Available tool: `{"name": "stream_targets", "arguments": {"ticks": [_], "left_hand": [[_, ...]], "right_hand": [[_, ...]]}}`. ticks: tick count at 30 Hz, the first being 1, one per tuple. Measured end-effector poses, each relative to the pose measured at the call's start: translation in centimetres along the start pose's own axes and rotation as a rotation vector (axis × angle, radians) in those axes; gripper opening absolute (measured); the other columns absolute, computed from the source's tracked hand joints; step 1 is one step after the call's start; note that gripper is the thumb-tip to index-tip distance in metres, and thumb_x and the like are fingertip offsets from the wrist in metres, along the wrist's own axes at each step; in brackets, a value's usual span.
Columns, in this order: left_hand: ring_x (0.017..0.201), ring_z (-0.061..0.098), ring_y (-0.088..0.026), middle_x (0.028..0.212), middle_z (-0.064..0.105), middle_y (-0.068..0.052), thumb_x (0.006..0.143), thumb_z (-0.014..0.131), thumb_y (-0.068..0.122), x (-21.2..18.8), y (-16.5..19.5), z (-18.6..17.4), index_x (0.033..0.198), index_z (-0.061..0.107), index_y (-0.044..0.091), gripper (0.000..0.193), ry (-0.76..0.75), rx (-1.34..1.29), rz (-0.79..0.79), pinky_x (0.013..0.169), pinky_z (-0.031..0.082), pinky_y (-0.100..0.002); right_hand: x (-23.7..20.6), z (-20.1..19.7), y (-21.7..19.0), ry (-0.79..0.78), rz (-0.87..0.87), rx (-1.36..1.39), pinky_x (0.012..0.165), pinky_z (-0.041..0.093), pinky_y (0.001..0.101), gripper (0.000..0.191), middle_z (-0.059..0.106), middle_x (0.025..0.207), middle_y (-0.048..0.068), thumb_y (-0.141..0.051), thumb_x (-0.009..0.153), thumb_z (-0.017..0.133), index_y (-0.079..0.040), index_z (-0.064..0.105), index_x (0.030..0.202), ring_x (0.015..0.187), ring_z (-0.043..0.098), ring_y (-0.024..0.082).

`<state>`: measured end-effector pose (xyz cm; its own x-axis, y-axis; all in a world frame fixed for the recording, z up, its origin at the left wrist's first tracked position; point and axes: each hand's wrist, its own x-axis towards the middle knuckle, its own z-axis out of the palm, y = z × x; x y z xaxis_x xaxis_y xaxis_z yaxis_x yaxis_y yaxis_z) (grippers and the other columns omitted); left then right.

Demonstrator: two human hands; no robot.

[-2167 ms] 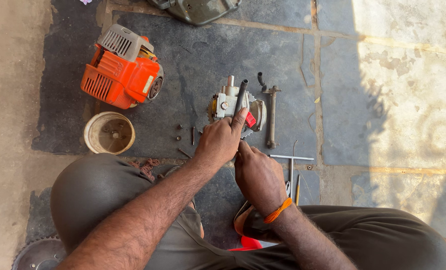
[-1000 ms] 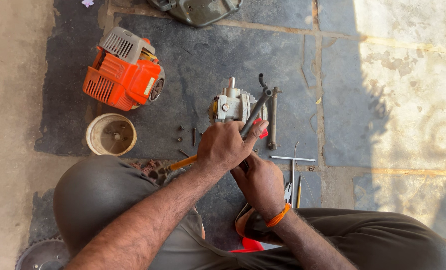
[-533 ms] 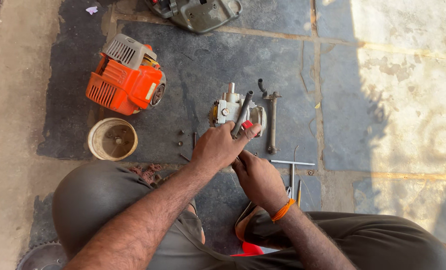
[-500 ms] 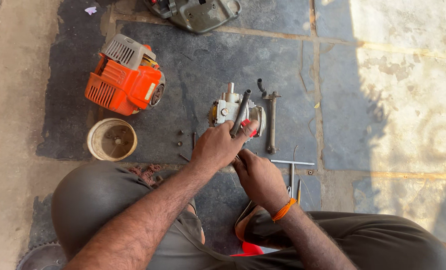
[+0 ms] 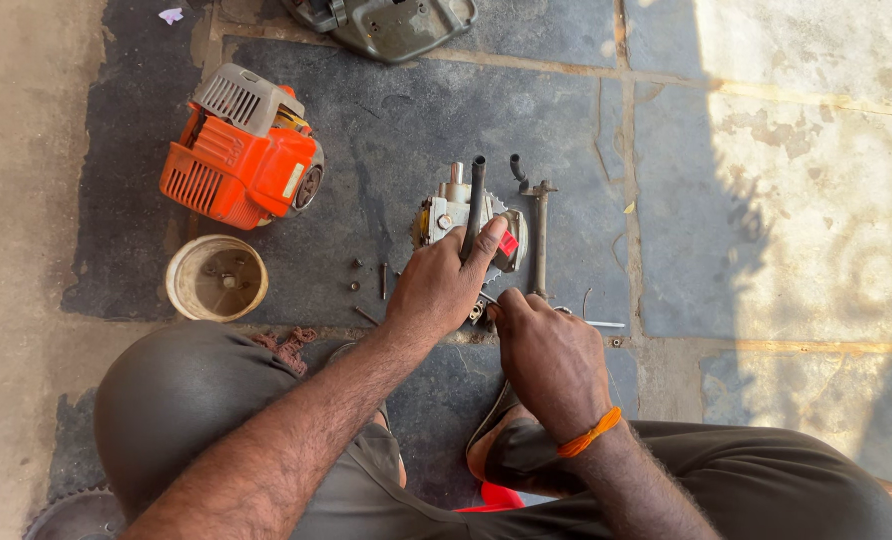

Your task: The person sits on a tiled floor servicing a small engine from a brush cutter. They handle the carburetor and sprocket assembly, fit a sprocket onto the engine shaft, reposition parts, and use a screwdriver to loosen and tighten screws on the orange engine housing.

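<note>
An orange engine housing (image 5: 241,160) lay at the upper left of the frame, with a cream round cup (image 5: 216,278) just below it. Loose screws (image 5: 369,283) sat near the centre. The left hand (image 5: 436,290) was closed around a black-handled tool (image 5: 475,197) standing on the small metal engine block (image 5: 453,214). Just right, the right hand (image 5: 551,360) curled at the block's lower edge; its grip couldn't be made out.

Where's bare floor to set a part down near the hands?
Free: the sunlit pale stone slabs right of the long metal T-handled tool, and dark slate between the orange engine housing and the small grey metal engine block. Crowded: loose screws by the left hand; right hand at the block.
</note>
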<state>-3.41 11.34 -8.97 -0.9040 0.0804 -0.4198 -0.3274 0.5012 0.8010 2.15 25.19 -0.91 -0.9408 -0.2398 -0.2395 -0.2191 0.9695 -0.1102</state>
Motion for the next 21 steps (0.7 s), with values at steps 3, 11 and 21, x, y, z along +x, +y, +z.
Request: {"name": "stream_targets", "arguments": {"ticks": [3, 11, 21], "left_hand": [[0.053, 0.063, -0.012, 0.059, 0.057, 0.0, 0.092, 0.021, 0.08, -0.1, -0.2, 0.0, 0.089, 0.064, 0.011, 0.081, 0.025, 0.016, 0.017, 0.044, 0.054, -0.035], [0.051, 0.058, -0.012, 0.061, 0.056, -0.001, 0.08, 0.021, 0.092, 0.1, 0.6, -0.9, 0.078, 0.069, 0.007, 0.098, -0.172, -0.365, -0.094, 0.039, 0.049, -0.036], [0.054, 0.068, -0.017, 0.062, 0.062, -0.007, 0.077, 0.02, 0.096, -1.4, 2.2, -2.2, 0.087, 0.067, 0.004, 0.104, -0.59, -0.482, -0.179, 0.047, 0.06, -0.035]], "right_hand": [[-0.3, -0.2, -0.3, -0.09, 0.045, 0.01, 0.055, 0.056, 0.0403, 0.025, 0.073, 0.083, 0.008, -0.033, 0.106, 0.053, -0.01, 0.06, 0.098, 0.067, 0.073, 0.026], [1.3, 1.6, 3.9, -0.05, 0.256, 1.267, 0.054, 0.041, 0.0244, 0.027, 0.057, 0.073, 0.002, -0.028, 0.102, 0.064, -0.006, 0.061, 0.118, 0.063, 0.052, 0.005], [0.8, -0.5, 5.7, 0.166, 0.047, 0.785, 0.048, 0.043, 0.0234, 0.074, 0.065, 0.079, 0.003, -0.044, 0.083, 0.08, -0.013, 0.054, 0.146, 0.061, 0.056, 0.005]]}}
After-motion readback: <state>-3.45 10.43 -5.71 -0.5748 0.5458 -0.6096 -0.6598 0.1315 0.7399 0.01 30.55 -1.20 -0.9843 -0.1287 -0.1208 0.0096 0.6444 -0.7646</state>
